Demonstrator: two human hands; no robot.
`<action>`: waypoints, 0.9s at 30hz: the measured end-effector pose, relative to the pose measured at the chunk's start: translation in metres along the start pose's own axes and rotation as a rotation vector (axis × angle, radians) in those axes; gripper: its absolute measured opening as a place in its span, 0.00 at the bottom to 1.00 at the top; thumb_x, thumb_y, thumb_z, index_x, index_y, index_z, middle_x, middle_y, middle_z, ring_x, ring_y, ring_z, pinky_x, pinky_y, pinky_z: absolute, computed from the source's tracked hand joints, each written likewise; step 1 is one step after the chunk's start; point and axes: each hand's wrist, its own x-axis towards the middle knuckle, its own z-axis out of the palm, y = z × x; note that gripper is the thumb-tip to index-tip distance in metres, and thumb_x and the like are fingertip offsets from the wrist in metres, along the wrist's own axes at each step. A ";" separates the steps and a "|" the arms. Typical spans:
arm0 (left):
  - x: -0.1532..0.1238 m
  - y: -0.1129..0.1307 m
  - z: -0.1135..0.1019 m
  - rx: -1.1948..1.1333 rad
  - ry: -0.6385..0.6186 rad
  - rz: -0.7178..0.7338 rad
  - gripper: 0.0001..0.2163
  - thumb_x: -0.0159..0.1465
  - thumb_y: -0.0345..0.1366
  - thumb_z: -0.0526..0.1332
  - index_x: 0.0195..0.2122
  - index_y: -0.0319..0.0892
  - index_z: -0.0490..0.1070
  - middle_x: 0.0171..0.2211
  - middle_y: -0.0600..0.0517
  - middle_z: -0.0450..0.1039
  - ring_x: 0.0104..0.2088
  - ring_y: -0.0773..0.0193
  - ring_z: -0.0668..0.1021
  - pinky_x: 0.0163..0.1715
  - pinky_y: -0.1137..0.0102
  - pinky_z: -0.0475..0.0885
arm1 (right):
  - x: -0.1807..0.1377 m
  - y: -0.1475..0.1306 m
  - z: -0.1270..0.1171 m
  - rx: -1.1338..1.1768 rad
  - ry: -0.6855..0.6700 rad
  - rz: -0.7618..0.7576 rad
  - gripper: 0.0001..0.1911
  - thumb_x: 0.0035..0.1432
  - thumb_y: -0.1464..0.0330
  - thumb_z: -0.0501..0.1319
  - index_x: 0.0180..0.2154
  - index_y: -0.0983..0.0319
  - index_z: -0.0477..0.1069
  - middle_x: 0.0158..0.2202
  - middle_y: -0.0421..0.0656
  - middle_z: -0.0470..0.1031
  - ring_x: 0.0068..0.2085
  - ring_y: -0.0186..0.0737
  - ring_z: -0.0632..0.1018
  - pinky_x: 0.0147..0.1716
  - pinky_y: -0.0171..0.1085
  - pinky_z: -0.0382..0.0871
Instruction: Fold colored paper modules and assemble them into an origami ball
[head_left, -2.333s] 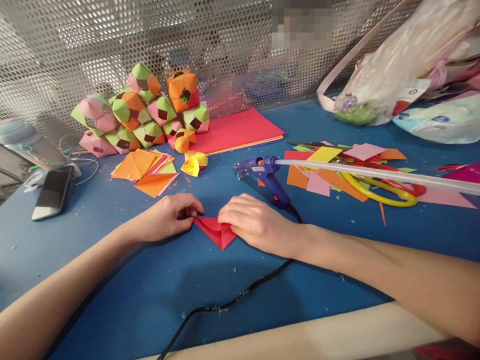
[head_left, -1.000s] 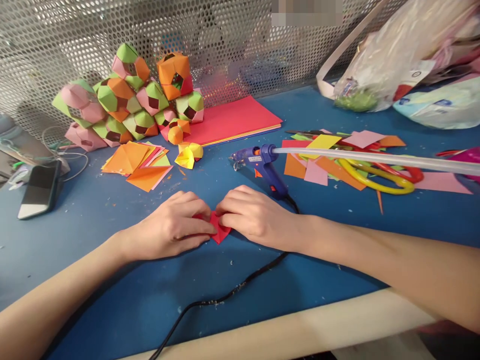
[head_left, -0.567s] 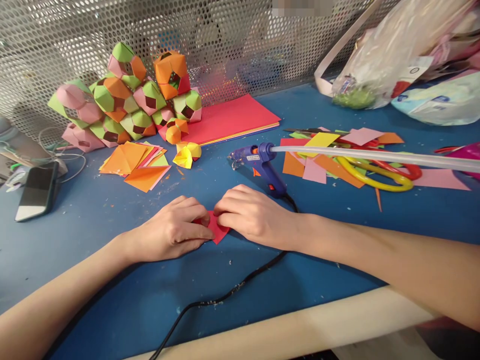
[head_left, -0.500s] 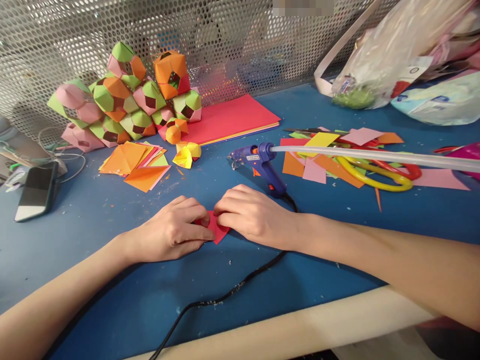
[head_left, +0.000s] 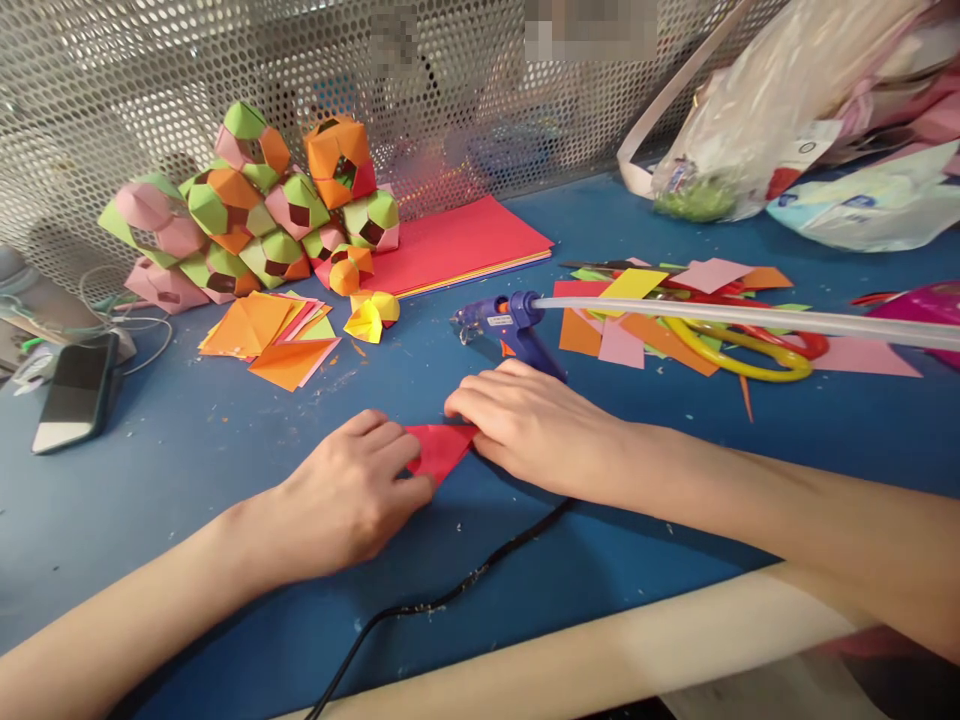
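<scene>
A small piece of red paper (head_left: 442, 449), folded to a triangle, lies on the blue table (head_left: 517, 570) between my hands. My left hand (head_left: 367, 490) grips its left part, with thumb and fingers closed on it. At the right corner, the curled fingers of my right hand (head_left: 517, 425) press on the paper, and their tips are partly hidden. Just behind my right hand lies a blue glue gun (head_left: 517, 325) with a long clear glue stick (head_left: 675, 310) in its back. Its black cord (head_left: 480, 575) passes below my right hand.
Folded paper balls (head_left: 225, 205) stand stacked at the back left, against a perforated metal panel (head_left: 465, 90). Nearby lie orange paper squares (head_left: 251, 325), a yellow folded piece (head_left: 367, 318), red sheets (head_left: 465, 240) and a phone (head_left: 77, 390). Yellow-handled scissors (head_left: 750, 362) rest among paper scraps, with plastic bags (head_left: 862, 200) behind.
My hands have moved apart along the red paper, so more of it shows as a triangle. The left hand has turned and come nearer; the right has shifted slightly right.
</scene>
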 end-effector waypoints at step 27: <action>0.007 0.037 0.017 0.089 0.169 -0.331 0.09 0.62 0.26 0.50 0.30 0.38 0.69 0.29 0.47 0.70 0.25 0.62 0.71 0.24 0.66 0.71 | -0.008 -0.014 -0.019 -0.067 -0.152 -0.146 0.11 0.50 0.83 0.55 0.24 0.64 0.67 0.24 0.43 0.67 0.27 0.38 0.66 0.25 0.36 0.58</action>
